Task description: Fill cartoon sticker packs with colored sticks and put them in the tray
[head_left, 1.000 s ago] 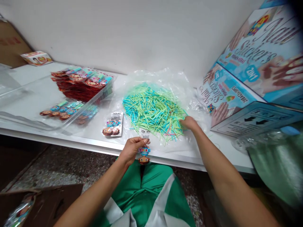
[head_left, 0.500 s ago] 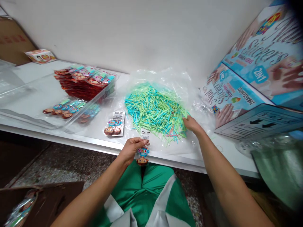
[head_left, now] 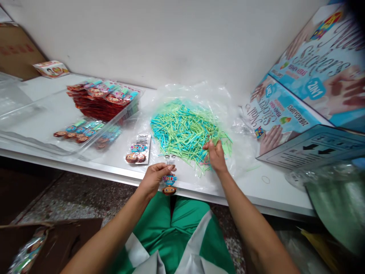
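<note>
A heap of thin green and blue sticks (head_left: 182,131) lies on a clear plastic sheet (head_left: 199,95) on the white table (head_left: 273,190). My right hand (head_left: 215,154) is at the heap's near right edge, fingers pinched on a few green sticks. My left hand (head_left: 155,177) is closed on a small clear packet (head_left: 169,179) with a cartoon face, held at the table's front edge. A second such packet (head_left: 138,149) lies flat on the table to its left.
A clear tray (head_left: 42,125) at the left holds a red stack of filled packets (head_left: 99,99) and a row of loose ones (head_left: 82,131). Blue nail-sticker boxes (head_left: 308,76) stand at the right. Cardboard (head_left: 42,236) lies on the floor.
My right hand has moved left from the heap's right side to its near edge and pinched up a few sticks. My left hand with the packet has barely moved.
</note>
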